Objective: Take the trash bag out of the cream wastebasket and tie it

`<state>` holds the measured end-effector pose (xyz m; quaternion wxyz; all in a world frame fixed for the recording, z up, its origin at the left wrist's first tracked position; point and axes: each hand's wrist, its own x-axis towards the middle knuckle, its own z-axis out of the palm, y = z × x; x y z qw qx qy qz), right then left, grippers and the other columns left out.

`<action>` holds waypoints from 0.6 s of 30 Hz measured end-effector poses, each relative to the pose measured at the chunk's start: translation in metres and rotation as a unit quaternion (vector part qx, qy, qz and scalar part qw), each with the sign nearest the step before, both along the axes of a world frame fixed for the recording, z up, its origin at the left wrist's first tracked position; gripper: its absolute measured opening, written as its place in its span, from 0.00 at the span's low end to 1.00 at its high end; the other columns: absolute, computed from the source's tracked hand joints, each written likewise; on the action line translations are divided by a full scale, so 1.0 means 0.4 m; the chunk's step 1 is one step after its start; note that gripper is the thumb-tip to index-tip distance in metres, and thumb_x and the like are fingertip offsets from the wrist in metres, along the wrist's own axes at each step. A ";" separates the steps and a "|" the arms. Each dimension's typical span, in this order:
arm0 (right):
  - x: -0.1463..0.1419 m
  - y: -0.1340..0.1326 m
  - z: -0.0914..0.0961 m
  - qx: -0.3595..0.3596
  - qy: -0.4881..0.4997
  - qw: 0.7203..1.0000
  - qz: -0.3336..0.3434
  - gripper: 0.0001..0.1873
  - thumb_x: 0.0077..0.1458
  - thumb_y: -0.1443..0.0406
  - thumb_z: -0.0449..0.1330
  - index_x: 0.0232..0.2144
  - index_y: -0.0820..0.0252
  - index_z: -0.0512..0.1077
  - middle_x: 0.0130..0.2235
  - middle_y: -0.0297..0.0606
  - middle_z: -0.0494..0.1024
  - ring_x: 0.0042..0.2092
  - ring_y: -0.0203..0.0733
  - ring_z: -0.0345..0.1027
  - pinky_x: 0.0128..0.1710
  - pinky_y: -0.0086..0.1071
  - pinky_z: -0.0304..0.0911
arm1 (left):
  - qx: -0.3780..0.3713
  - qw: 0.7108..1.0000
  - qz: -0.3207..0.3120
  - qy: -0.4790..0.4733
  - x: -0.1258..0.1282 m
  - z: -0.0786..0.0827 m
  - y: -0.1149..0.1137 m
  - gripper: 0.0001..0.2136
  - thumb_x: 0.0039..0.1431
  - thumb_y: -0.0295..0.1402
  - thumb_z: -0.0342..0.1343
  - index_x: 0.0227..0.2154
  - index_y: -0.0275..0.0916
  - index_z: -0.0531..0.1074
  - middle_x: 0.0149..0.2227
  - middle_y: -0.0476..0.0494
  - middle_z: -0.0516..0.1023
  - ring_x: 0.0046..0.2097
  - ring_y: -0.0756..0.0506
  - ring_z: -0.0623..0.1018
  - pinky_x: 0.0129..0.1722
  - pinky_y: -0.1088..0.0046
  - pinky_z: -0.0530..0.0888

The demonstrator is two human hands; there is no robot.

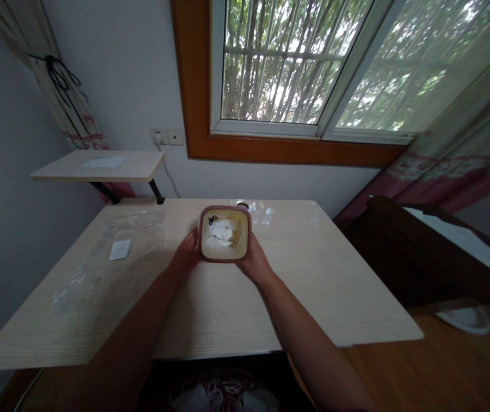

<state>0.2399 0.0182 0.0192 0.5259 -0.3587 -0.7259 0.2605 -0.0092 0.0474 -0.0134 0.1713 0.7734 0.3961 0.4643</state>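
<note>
A small square bin (224, 256) with a reddish-brown rim and cream inside stands on the light wooden table (313, 274). White crumpled paper (220, 232) lies inside it. My left hand (186, 256) grips its left side and my right hand (254, 260) grips its right side, fingers wrapped round the walls. Both forearms reach in from the bottom of the view.
A clear plastic sheet (99, 257) with a small white paper slip (120, 249) lies on the table's left part. A raised wooden shelf (99, 166) stands at the back left. A window is behind the table, a dark bed frame (420, 252) to the right.
</note>
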 end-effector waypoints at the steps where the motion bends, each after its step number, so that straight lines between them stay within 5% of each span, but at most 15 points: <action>1: 0.000 0.001 -0.001 -0.001 0.002 1.000 0.001 0.44 0.54 0.55 0.69 0.68 0.52 0.57 0.66 0.47 0.65 0.67 0.59 0.57 0.65 0.55 0.58 | -0.006 1.000 0.000 -0.004 0.000 0.000 0.000 0.29 0.57 0.33 0.61 0.62 0.38 0.65 0.61 0.34 0.72 0.61 0.36 0.73 0.61 0.54 0.71; 18: 0.005 0.002 -0.010 -0.002 -0.009 1.000 -0.001 0.46 0.54 0.56 0.69 0.69 0.51 0.54 0.67 0.46 0.64 0.67 0.59 0.57 0.65 0.55 0.57 | -0.008 1.000 0.005 -0.012 0.007 0.015 -0.005 0.28 0.56 0.30 0.61 0.60 0.37 0.67 0.58 0.34 0.74 0.59 0.35 0.74 0.60 0.53 0.72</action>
